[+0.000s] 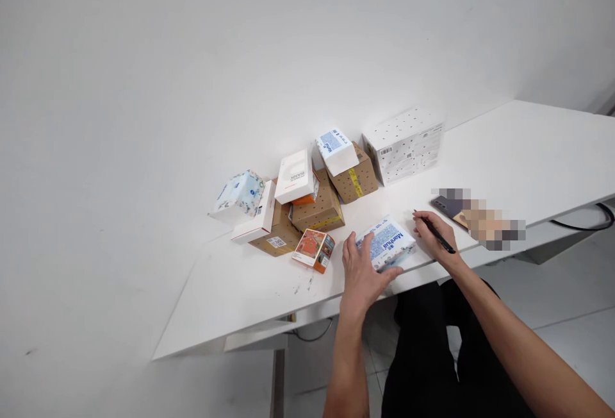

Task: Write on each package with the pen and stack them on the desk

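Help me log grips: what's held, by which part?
The right hand grips a slim black pen near its thin tip; the left hand touches a white, blue-printed rectangular box.

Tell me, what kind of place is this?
It looks like an indoor workspace, maybe an office or packing room. There's a long white table by a plain wall, boxes piled on it, and a black pen in the person's right hand.
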A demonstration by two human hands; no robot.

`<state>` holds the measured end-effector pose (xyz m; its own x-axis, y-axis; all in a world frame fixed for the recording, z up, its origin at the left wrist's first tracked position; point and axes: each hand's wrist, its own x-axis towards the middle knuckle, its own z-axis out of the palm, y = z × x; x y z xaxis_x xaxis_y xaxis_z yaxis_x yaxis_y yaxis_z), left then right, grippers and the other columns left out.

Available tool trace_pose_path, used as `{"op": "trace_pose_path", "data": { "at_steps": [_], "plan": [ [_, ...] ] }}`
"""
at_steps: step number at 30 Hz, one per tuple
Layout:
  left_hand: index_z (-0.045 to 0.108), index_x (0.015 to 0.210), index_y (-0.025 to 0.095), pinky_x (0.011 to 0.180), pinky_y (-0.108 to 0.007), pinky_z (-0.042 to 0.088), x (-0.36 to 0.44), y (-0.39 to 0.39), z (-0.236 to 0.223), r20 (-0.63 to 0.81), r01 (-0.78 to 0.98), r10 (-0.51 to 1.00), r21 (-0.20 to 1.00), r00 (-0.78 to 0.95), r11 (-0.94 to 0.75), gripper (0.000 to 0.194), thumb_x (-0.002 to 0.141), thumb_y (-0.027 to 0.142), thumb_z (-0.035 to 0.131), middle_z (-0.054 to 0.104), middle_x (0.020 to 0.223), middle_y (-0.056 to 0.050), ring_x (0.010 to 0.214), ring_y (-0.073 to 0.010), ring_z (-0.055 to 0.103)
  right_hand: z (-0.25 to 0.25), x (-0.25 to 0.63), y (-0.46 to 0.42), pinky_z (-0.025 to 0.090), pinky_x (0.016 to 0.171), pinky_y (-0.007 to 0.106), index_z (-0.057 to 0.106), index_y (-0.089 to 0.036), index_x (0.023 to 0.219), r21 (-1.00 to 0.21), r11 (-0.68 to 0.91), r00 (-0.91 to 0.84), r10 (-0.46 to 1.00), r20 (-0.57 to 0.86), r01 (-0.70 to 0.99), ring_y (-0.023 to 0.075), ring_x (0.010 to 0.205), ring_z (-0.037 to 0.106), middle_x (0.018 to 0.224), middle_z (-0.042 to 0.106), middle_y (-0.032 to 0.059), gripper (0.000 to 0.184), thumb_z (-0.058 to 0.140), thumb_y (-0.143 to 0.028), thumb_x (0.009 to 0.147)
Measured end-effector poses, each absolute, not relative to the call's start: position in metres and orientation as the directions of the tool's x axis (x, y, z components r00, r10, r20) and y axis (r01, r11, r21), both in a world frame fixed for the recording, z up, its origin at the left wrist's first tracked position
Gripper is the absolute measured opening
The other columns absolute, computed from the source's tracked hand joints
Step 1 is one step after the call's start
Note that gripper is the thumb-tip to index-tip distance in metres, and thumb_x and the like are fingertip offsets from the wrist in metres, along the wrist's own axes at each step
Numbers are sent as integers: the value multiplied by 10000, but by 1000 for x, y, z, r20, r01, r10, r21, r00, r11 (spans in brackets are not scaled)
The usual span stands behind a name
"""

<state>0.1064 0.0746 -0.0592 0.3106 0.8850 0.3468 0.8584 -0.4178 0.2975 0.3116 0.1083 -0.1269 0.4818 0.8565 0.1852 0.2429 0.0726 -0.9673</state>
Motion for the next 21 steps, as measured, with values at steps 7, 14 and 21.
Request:
{"op": "trace_pose_path", "data": {
  "at_steps": [7,14,21],
  "plan": [
    [463,1286,287,922,-426,453,90,56,-40,309,866,899,299,310,-402,686,654,305,731,507,1136,-109,1075,-291,483,-128,312,107,500,717,334,632,-198,979,-951,94,468,853,229,294,186,684,653,850,677,53,254,523,-356,813],
    [437,1300,233,1009,-513,372,19,43,25,405,917,900,277,160,-287,610,743,350,656,406,1267,-137,1222,-314,368,-133,313,109,511,655,309,642,-192,958,-944,115,474,842,258,310,185,664,649,756,671,41,260,523,-367,806],
    [491,1259,218,1074,-516,299,-26,90,11,437,949,890,205,128,-238,461,822,348,558,266,1405,-137,1329,-332,247,-132,312,107,507,645,305,634,-196,963,-939,131,474,836,277,319,188,672,652,756,675,40,250,513,-355,811]
  ]
}}
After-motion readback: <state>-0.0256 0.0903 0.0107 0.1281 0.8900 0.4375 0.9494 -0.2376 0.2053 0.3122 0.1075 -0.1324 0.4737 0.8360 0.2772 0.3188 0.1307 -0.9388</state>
